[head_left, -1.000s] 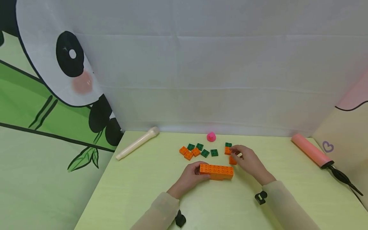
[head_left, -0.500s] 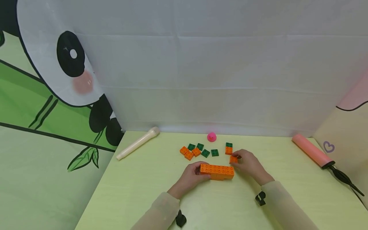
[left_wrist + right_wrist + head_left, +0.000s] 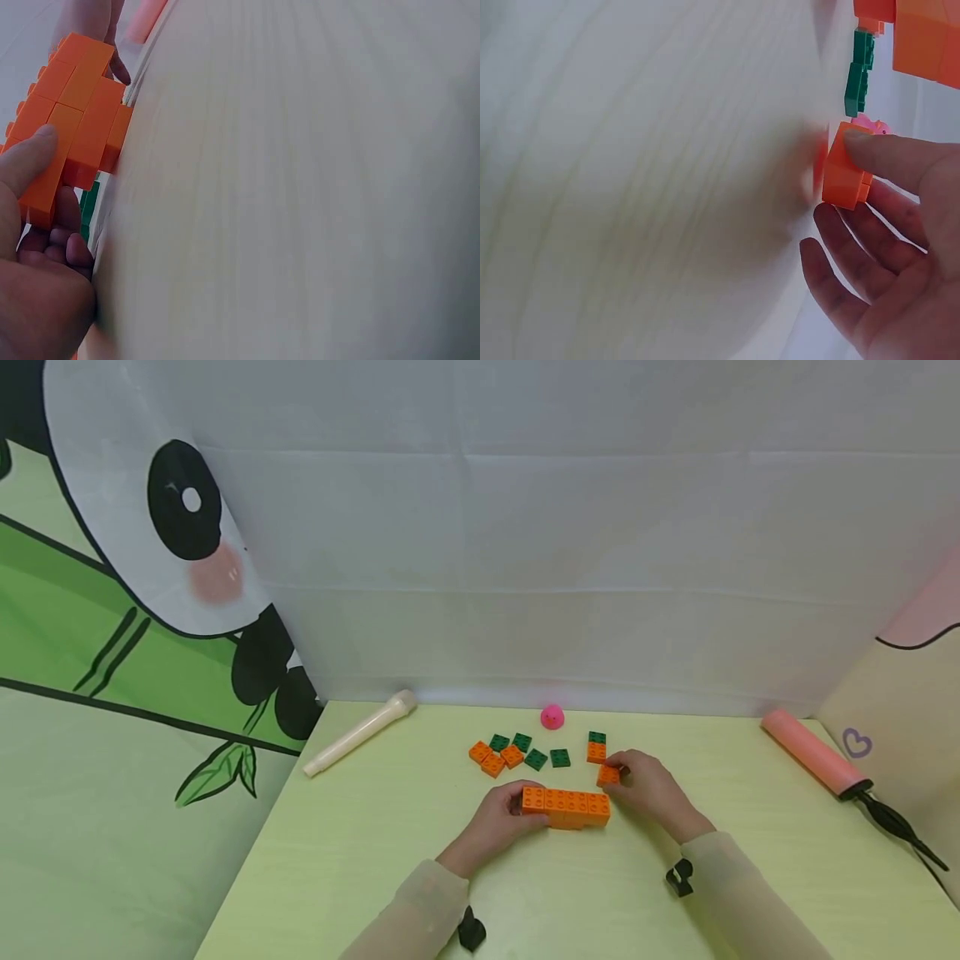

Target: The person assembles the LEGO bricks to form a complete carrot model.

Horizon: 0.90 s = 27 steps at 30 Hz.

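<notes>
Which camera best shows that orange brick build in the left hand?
The left wrist view shows the orange brick build largest, stepped layers included, though the left hand covers part. The head view shows its studded top, smaller; the right wrist view, just a cropped part.

Orange brick assembly (image 3: 566,808): plastic, smooth-sided, studded on top, slight gloss. Table (image 3: 360,852): smooth, wood-grained (streaks plainest in the left wrist view). Backdrop (image 3: 540,527): creased cloth by its look, matt.
</notes>
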Each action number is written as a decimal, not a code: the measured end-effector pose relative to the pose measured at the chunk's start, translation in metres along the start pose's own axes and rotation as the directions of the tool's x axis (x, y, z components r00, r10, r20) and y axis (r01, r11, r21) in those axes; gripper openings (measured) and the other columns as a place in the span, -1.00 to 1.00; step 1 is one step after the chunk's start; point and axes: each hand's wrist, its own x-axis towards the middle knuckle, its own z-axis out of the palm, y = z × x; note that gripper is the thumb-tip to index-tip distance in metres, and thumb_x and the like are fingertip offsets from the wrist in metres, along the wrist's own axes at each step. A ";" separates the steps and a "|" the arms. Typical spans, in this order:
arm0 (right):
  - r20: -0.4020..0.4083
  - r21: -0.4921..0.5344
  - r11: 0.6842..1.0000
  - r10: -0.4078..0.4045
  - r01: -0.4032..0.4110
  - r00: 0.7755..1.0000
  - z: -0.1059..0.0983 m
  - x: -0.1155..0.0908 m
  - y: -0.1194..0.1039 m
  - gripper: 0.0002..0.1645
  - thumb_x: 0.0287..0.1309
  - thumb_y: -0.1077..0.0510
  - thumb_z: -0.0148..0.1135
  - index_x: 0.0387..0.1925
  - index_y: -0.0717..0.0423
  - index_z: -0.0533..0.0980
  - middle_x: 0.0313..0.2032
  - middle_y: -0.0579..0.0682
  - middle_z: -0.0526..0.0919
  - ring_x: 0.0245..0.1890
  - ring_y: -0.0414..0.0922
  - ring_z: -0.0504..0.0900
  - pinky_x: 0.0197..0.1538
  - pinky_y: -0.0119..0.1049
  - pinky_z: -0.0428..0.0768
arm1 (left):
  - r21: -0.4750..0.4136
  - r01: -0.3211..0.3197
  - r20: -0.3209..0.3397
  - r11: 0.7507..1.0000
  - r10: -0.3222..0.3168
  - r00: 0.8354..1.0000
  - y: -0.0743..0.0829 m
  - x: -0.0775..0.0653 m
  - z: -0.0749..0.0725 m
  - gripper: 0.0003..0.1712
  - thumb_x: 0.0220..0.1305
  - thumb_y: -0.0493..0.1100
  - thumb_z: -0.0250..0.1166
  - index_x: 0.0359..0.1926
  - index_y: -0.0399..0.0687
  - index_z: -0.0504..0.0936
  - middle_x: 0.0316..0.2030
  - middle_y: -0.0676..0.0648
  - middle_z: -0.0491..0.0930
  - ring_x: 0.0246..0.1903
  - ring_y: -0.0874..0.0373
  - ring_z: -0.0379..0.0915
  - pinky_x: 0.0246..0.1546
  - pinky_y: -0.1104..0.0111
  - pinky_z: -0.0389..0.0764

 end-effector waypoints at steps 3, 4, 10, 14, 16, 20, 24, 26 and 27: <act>-0.008 0.002 1.000 -0.012 0.012 1.000 -0.003 0.000 -0.004 -0.50 0.22 0.13 0.53 0.13 0.26 0.62 -0.03 0.09 0.67 -0.07 0.06 0.60 0.07 0.06 0.63 | -0.002 0.005 -0.001 1.000 -0.005 1.000 -0.001 0.001 0.000 -0.62 0.28 -0.20 0.53 0.10 0.12 0.70 -0.02 0.12 0.69 -0.05 0.15 0.57 0.02 0.38 0.62; -0.013 0.002 1.000 -0.023 0.023 1.000 -0.004 0.000 -0.006 -0.50 0.23 0.12 0.52 0.14 0.26 0.61 -0.03 0.08 0.67 -0.06 0.06 0.60 0.06 0.05 0.64 | -0.004 0.005 -0.001 1.000 -0.005 1.000 -0.001 0.001 -0.001 -0.62 0.28 -0.20 0.53 0.10 0.12 0.70 -0.02 0.12 0.69 -0.05 0.15 0.58 0.02 0.38 0.62; -0.056 0.011 0.993 -0.120 0.121 0.991 -0.011 -0.005 -0.026 -0.52 0.25 0.13 0.50 0.12 0.27 0.61 -0.05 0.05 0.67 -0.04 0.08 0.62 0.05 0.02 0.67 | 0.001 0.002 0.001 1.000 -0.002 1.000 -0.002 0.002 -0.001 -0.61 0.28 -0.19 0.53 0.11 0.12 0.69 -0.01 0.12 0.69 -0.06 0.15 0.58 0.02 0.38 0.62; -0.055 0.036 0.982 -0.183 0.185 0.982 -0.012 -0.010 -0.043 -0.55 0.25 0.14 0.50 0.11 0.22 0.62 -0.10 -0.04 0.65 -0.05 0.03 0.61 0.05 -0.02 0.67 | 0.003 -0.002 0.007 1.000 0.002 1.000 -0.002 0.001 -0.001 -0.62 0.29 -0.18 0.52 0.11 0.12 0.69 -0.02 0.13 0.69 -0.06 0.16 0.57 0.02 0.37 0.62; -0.047 0.043 0.976 -0.211 0.213 0.976 -0.011 -0.013 -0.051 -0.57 0.24 0.13 0.51 0.10 0.17 0.63 -0.10 -0.10 0.64 -0.06 -0.01 0.61 0.04 -0.06 0.67 | 0.006 -0.001 0.007 1.000 0.000 1.000 -0.002 0.001 -0.001 -0.62 0.29 -0.17 0.52 0.10 0.13 0.69 -0.03 0.14 0.69 -0.07 0.16 0.57 0.02 0.37 0.61; -0.034 0.075 0.948 -0.307 0.309 0.951 -0.008 -0.018 -0.065 -0.60 0.25 0.13 0.51 0.08 0.13 0.64 -0.09 -0.13 0.64 -0.07 -0.01 0.63 0.02 -0.06 0.69 | 0.000 -0.013 0.008 1.000 0.013 1.000 -0.002 0.000 -0.001 -0.62 0.29 -0.18 0.52 0.11 0.12 0.69 -0.05 0.12 0.70 -0.09 0.14 0.58 0.00 0.36 0.62; -0.022 0.112 0.912 -0.394 0.394 0.919 -0.004 -0.022 -0.078 -0.65 0.24 0.16 0.52 0.03 0.11 0.65 -0.11 -0.14 0.64 -0.09 0.04 0.65 0.00 0.01 0.70 | -0.014 -0.020 0.016 1.000 0.020 1.000 -0.002 0.000 0.000 -0.61 0.29 -0.20 0.52 0.12 0.10 0.69 -0.05 0.11 0.70 -0.10 0.14 0.59 -0.02 0.36 0.63; -0.017 0.125 0.904 -0.410 0.409 0.912 -0.002 -0.024 -0.083 -0.66 0.23 0.16 0.52 0.02 0.09 0.65 -0.12 -0.15 0.64 -0.10 0.04 0.65 0.00 0.04 0.69 | -0.018 -0.023 0.017 1.000 0.023 1.000 -0.002 0.000 0.000 -0.60 0.29 -0.19 0.52 0.13 0.10 0.69 -0.05 0.11 0.70 -0.11 0.14 0.58 -0.03 0.37 0.63; -0.012 0.127 0.904 -0.410 0.408 0.912 -0.001 -0.025 -0.085 -0.66 0.23 0.16 0.52 0.01 0.08 0.65 -0.12 -0.17 0.64 -0.10 0.02 0.65 0.00 0.02 0.69 | -0.016 -0.024 0.017 1.000 0.025 1.000 -0.002 0.000 -0.001 -0.60 0.29 -0.19 0.52 0.13 0.11 0.69 -0.05 0.11 0.69 -0.11 0.13 0.57 -0.04 0.38 0.63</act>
